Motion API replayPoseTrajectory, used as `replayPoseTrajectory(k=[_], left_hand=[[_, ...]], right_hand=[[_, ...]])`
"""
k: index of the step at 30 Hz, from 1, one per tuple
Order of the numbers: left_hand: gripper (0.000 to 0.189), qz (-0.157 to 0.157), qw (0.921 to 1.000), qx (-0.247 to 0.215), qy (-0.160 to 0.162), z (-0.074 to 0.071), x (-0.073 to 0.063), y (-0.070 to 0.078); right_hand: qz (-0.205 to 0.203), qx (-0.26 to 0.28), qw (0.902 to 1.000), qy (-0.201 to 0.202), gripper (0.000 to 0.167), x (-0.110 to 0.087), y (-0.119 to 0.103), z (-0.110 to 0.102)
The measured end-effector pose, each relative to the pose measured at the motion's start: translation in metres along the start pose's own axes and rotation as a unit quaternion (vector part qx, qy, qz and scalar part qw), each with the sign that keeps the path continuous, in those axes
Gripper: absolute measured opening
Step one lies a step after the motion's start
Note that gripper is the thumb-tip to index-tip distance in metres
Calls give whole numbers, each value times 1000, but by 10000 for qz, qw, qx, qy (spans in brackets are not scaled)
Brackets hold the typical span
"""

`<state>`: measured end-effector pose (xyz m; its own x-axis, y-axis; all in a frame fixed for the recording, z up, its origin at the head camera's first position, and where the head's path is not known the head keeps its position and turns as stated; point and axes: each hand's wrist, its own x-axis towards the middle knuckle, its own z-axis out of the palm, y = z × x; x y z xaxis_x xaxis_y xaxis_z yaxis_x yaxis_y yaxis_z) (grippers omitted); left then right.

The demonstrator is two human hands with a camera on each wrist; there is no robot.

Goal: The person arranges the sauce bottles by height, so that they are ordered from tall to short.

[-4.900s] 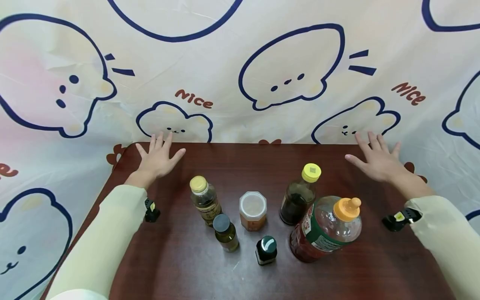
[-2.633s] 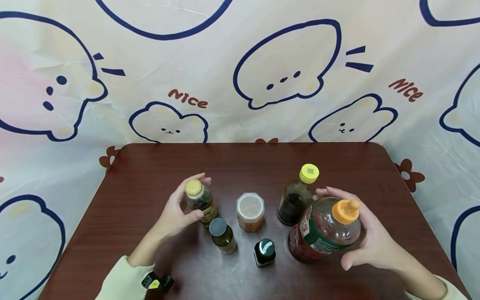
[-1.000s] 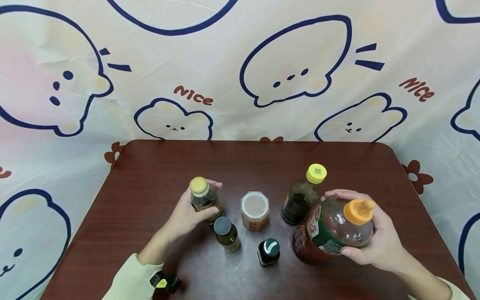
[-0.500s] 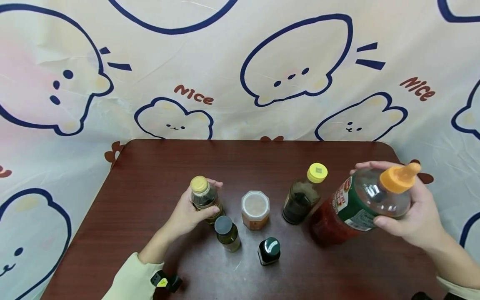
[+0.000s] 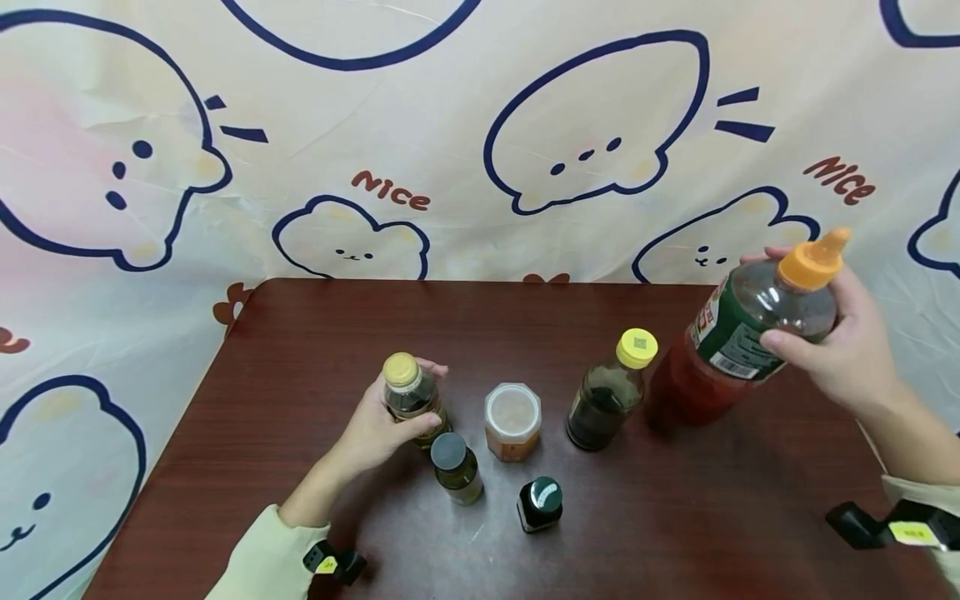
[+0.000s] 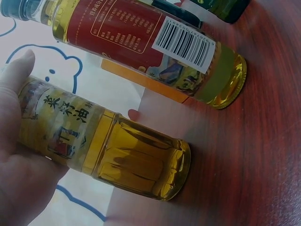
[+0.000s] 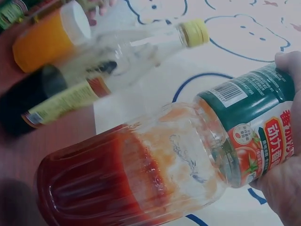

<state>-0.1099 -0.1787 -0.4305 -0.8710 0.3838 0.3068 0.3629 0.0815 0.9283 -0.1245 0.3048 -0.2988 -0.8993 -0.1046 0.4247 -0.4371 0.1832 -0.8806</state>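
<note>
My left hand (image 5: 382,425) has its thumb and fingers curled round a cooking oil bottle (image 5: 408,392) with a yellow cap. The left wrist view shows golden oil low in that bottle (image 6: 136,160), which stands on the table. My right hand (image 5: 847,350) grips a large ketchup bottle (image 5: 738,333) by its green label, at the back right. Its orange nozzle cap tips to the right. Red sauce fills its lower part (image 7: 89,179); I cannot tell whether its base touches the table. Just left stands a dark sauce bottle (image 5: 603,400) with a yellow cap.
A grey-capped oil bottle (image 5: 457,471) stands close to my left hand. Mid-table are a white-lidded jar (image 5: 513,425) of orange contents and a small green-capped dark bottle (image 5: 540,504). The brown table (image 5: 337,317) ends at a patterned cloth (image 5: 450,125).
Both hands came in from the table's back corners and took hold of bottles. My right hand has carried the ketchup bottle right and toward the back. The left hand holds its bottle in place.
</note>
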Motion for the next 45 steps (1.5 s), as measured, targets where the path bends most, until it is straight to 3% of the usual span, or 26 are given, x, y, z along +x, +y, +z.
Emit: replayPoseTrajectory(k=[3,7,13,18,26,34,45], left_hand=[[59,14,10000,3,-13,0,1,0],[59,30,10000,16,-28,0,2,0],[60,45,10000,62,9,1,1,2],[61,1,10000,53,12,2,1,1],[60,20,10000,27,6,1,0,1],[61,-31,10000,41,19,1,0,1],[62,-39,9999,138,38,1,1,1]], right_hand=[[8,47,10000,32,72,11,4,-2],[-13,-337,9994,62,69,25,12,-2],[286,-630,9973,248,66,46,24,2],[569,-1200,9908,270,65,61,33,5],[1057,-1216,9869,117,67,86,44,12],[806,-960,9916,-310,72,110,50,24],[917,-825,9868,-1046,71,140,52,46]])
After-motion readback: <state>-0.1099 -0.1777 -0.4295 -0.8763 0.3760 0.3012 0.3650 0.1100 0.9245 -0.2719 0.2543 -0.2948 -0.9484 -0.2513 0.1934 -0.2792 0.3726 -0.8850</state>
